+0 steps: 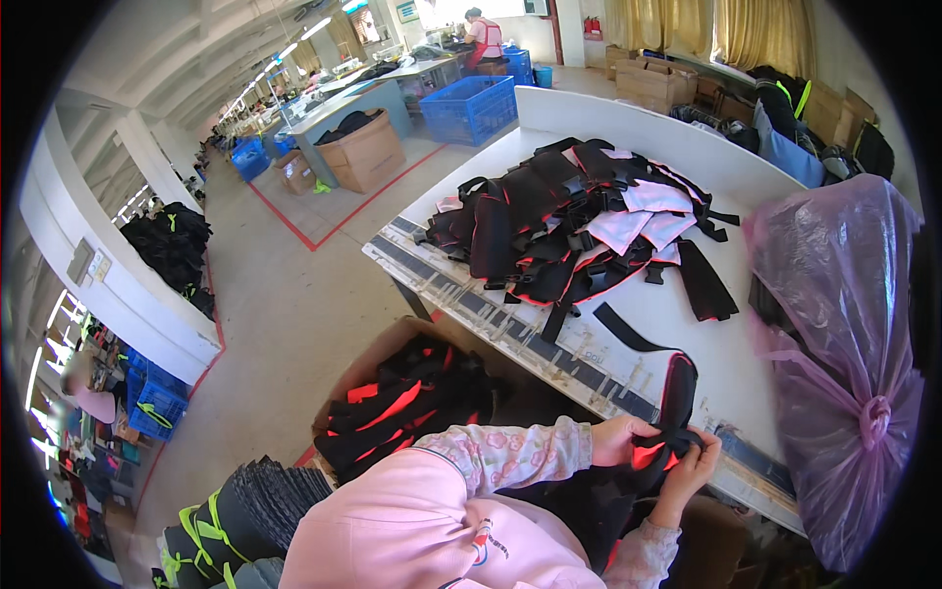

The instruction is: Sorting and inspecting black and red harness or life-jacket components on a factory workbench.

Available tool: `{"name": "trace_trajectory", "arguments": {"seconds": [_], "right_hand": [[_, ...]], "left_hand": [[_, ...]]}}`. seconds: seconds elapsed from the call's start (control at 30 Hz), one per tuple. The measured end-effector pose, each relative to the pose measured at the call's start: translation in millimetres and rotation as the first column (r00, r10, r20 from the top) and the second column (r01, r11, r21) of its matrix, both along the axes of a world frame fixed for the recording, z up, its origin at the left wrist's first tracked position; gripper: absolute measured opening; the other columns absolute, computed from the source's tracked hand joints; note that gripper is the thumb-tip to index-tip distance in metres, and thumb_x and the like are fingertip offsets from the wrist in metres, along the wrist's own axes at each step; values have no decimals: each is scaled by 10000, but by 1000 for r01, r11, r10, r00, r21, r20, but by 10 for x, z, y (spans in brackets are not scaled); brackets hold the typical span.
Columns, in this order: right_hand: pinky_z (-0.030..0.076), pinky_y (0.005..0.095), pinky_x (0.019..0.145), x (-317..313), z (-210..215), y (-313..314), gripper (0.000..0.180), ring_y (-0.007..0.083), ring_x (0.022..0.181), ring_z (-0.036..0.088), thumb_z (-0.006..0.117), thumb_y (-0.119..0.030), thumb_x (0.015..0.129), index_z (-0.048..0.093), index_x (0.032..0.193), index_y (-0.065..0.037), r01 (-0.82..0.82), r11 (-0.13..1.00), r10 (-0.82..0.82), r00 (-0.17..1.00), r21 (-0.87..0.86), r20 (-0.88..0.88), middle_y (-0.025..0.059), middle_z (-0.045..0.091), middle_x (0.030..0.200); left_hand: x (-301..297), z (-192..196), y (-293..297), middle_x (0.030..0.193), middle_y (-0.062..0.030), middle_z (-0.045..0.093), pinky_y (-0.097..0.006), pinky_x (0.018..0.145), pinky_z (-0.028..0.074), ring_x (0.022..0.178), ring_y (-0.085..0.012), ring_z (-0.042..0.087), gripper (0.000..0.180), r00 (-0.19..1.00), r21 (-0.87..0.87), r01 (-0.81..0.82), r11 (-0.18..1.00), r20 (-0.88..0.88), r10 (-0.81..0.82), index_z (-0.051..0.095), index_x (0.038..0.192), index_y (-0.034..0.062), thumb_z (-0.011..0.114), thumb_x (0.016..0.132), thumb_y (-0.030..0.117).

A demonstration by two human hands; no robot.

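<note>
Both my hands are at the near edge of the white table (461, 202). A black padded fabric belt (677, 388) with red edging stands up from them, and its thin black strap end (628, 329) lies on the table top. My left hand (620, 441) is closed on the belt, beside a patch of its red lining. My right hand (690, 469) pinches the belt's dark band from the other side, fingers bent. Part of the belt hangs below the table edge, partly hidden by my arms. Farther back lies a heap of similar black belts (530, 201) with buckles and pale pink pieces.
A cardboard box (339, 378) of black and red pieces stands left of my arms. To the right is a knotted, translucent purple bag (844, 344). Stacked black pieces (260, 501) with green ties sit at lower left. Blue crates (469, 108) and a person (485, 39) are farther off.
</note>
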State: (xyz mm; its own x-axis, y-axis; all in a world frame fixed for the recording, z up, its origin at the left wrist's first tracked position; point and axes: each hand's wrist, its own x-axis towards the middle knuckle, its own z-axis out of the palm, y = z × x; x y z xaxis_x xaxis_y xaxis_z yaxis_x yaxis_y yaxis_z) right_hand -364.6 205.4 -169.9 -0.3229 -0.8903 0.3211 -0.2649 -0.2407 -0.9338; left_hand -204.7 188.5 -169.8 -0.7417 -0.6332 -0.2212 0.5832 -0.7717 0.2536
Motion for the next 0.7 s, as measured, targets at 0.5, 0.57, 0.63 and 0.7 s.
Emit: {"name": "trace_trajectory", "arguments": {"seconds": [0.5, 0.57, 0.63, 0.7], "right_hand": [[483, 321, 840, 195, 444, 133, 348, 187, 934, 604, 616, -266, 873, 488, 1112, -49, -397, 890, 352, 290, -223, 890, 83, 607, 1025], [479, 322, 848, 75, 375, 79, 283, 186, 937, 602, 589, -249, 892, 482, 1080, -66, -429, 857, 446, 344, -285, 826, 77, 607, 1022], [472, 293, 840, -1, 350, 61, 147, 167, 910, 601, 535, -206, 929, 445, 955, -94, -452, 833, 517, 432, -318, 739, 64, 606, 969], [470, 283, 828, 10, 401, 72, 133, 159, 901, 597, 529, -195, 932, 448, 964, -94, -405, 859, 490, 471, -314, 734, 59, 602, 961]], "left_hand": [[18, 442, -138, 833, -46, 615, -244, 651, 479, 693, -114, 593, 146, 901, -410, -103, 906, 348, 260, 576, 913, 31, 563, 865, 168], [12, 398, -102, 850, -28, 605, -237, 644, 472, 714, -100, 589, 149, 890, -456, -90, 885, 362, 277, 562, 943, 51, 562, 886, 189], [56, 420, 3, 873, -3, 589, -238, 665, 480, 770, -90, 588, 159, 878, -271, -23, 962, 454, 149, 541, 973, 96, 554, 915, 244], [47, 353, 61, 877, 1, 594, -245, 679, 488, 788, -96, 591, 164, 899, -196, -97, 976, 404, 171, 545, 964, 105, 556, 917, 262]]}}
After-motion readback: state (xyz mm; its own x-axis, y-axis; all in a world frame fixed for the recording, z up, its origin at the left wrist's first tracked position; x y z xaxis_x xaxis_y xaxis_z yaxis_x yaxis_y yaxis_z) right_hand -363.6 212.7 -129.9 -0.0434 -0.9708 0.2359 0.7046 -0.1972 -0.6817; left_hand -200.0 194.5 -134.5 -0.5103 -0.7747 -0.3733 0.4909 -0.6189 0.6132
